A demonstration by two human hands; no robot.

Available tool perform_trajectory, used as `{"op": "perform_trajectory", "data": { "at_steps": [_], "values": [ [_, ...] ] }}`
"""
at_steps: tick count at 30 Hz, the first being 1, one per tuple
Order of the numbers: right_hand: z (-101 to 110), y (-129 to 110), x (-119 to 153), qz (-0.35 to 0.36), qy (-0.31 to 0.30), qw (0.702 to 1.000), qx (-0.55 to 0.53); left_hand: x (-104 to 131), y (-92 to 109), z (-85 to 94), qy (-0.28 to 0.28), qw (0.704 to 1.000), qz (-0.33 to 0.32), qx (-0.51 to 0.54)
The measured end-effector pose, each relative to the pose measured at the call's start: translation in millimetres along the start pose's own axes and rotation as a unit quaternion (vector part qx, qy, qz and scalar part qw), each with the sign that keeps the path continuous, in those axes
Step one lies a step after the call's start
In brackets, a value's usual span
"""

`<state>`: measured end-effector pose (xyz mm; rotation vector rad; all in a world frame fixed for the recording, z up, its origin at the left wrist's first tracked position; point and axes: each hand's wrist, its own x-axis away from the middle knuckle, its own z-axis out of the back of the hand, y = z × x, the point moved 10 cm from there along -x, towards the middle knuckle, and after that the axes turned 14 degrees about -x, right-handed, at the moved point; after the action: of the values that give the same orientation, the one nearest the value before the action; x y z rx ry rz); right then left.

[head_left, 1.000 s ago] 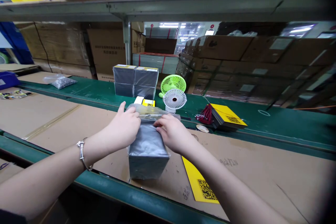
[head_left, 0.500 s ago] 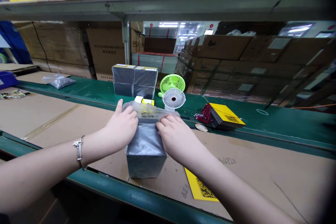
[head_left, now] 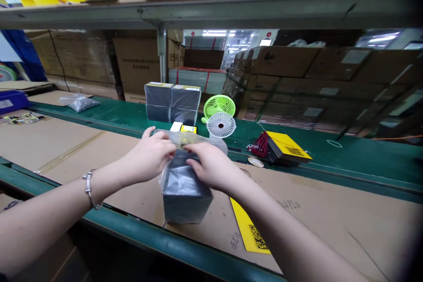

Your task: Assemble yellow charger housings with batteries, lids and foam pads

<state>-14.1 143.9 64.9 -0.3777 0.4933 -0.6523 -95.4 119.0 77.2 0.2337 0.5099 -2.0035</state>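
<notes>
A grey box in a clear plastic bag [head_left: 189, 180] stands on the cardboard in front of me, with the bag's loose end bunched at its far side. My left hand [head_left: 152, 152] is closed at the far left edge of the box, its curled fingers on the bag film and the thumb pointing up. Over the far right top edge lies my right hand [head_left: 211, 163], touching the bag with its fingers stretched and its thumb apart. Its fingertips reach the middle of the bunched film. Below my right forearm is a yellow card with a printed code [head_left: 253, 229], partly covered.
Several bagged grey boxes [head_left: 172, 102] are stacked behind. Beside them are a green fan [head_left: 220, 105] and a white fan [head_left: 220, 125]. A stack of yellow cards [head_left: 287, 145] with dark red cords lies right. A bag of small parts [head_left: 81, 103] rests left. A shelf [head_left: 247, 9] with bins crosses above.
My right hand has shifted left and inward over the box top, and its thumb has come away from the box's right edge. My left hand stays at the bag. The view has shifted slightly.
</notes>
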Motion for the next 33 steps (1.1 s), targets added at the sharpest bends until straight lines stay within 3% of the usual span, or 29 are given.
{"op": "perform_trajectory", "data": {
  "at_steps": [4,9,13,25,33],
  "values": [
    [-2.3,7.7,-7.0,-0.045,-0.013,0.998,-0.034,2.0,2.1,0.7,-0.001,1.0,-0.018,0.011],
    [-9.3,2.4,-9.0,-0.027,-0.049,0.997,-0.06,1.0,4.7,3.9,0.004,0.999,-0.03,0.025],
    [-10.4,9.5,-9.8,-0.053,-0.057,0.993,-0.086,1.2,4.9,3.5,0.003,0.999,-0.033,0.031],
    [14.6,11.3,6.2,0.021,0.11,0.985,-0.131,-0.1,0.4,0.2,-0.031,0.996,0.006,0.084],
    [23.7,6.1,17.7,0.041,0.119,0.979,-0.16,-5.7,3.5,-6.5,-0.023,0.998,0.021,0.059]
  ]
}}
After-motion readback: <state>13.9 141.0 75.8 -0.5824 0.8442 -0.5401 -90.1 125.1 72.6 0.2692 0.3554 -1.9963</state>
